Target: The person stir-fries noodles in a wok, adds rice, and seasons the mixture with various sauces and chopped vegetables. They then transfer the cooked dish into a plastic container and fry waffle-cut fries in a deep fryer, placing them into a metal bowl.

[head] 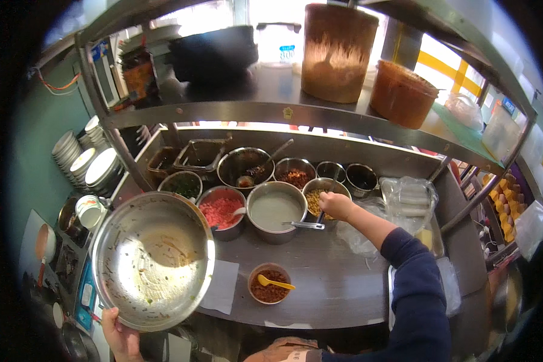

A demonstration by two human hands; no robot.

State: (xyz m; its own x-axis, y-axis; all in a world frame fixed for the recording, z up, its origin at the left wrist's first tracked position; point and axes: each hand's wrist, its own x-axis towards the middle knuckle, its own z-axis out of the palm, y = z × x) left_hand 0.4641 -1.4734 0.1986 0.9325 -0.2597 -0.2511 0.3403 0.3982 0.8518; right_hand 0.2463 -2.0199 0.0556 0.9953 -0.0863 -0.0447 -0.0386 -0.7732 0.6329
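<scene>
My left hand (120,332) grips the near rim of a large steel mixing bowl (156,267), thumb on the rim. The bowl is tilted towards me; oily residue and green and brown bits cling inside. My right hand (337,204) is closed around a utensil handle (320,217) over a steel pot of yellow chopped food (315,199); the utensil's far end is hidden. Beside that pot stands a steel pot of cloudy pale liquid (276,210), a metal handle (304,225) across its near rim. Further left is a pot of pink minced food (221,212) with a spoon.
A tub of brown crumbly food (270,289) with a yellow spoon sits on the counter (335,280). Behind are a pot of red-brown topping (295,174) and a steel bowl with ladle (245,167). A metal shelf (235,113) crosses above; plastic bags (366,226) lie right.
</scene>
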